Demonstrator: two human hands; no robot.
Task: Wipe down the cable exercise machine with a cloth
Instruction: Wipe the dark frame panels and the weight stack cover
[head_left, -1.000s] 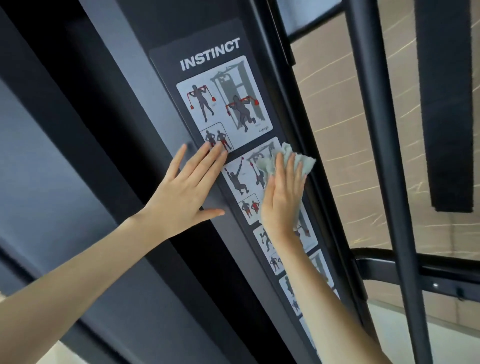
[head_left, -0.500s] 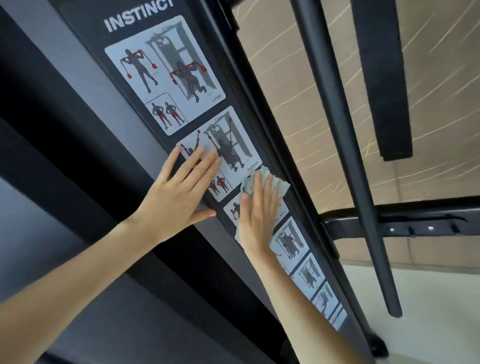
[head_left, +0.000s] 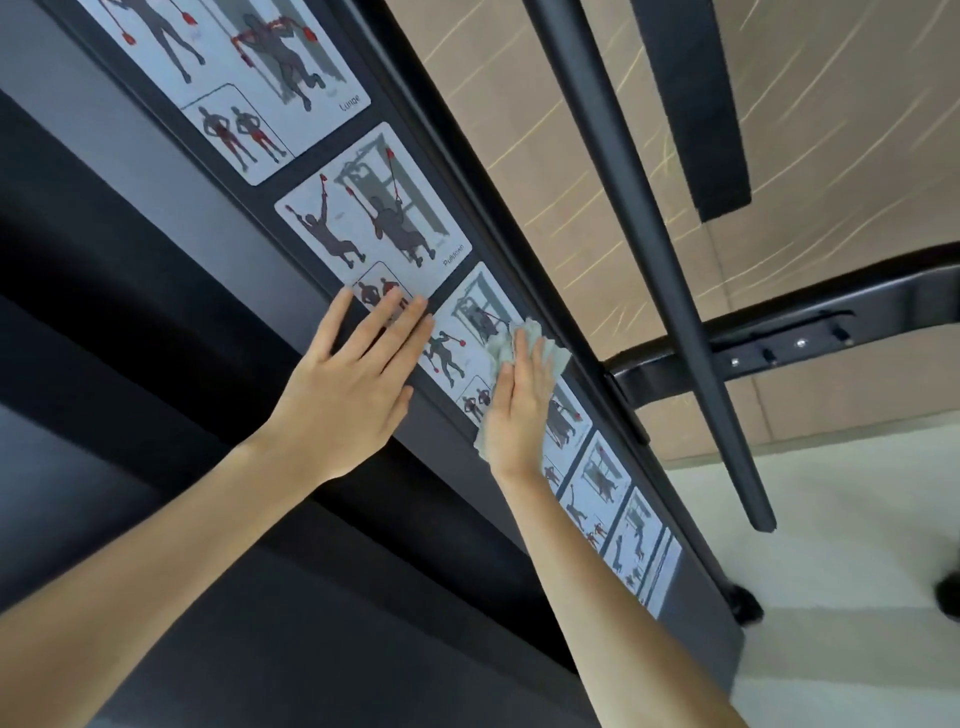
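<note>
The cable machine's dark panel (head_left: 270, 249) runs diagonally from upper left to lower right, with a strip of exercise diagram stickers (head_left: 374, 228) along it. My right hand (head_left: 519, 410) lies flat on a pale green cloth (head_left: 524, 338), pressing it against the third sticker down. Cloth edges stick out above the fingertips and below the wrist. My left hand (head_left: 348, 384) rests flat on the panel just left of the cloth, fingers spread, fingertips touching the lower corner of the second sticker. It holds nothing.
A black upright bar (head_left: 639, 249) slants down just right of the panel, ending near the floor. A black cross arm (head_left: 789, 332) with bolts joins the frame at the right. Behind are a tan patterned wall (head_left: 831, 156) and pale floor (head_left: 857, 571).
My right hand has slid the cloth down the sticker strip from the second sticker to the third. My left hand has moved down the panel alongside it. The view has tipped downward.
</note>
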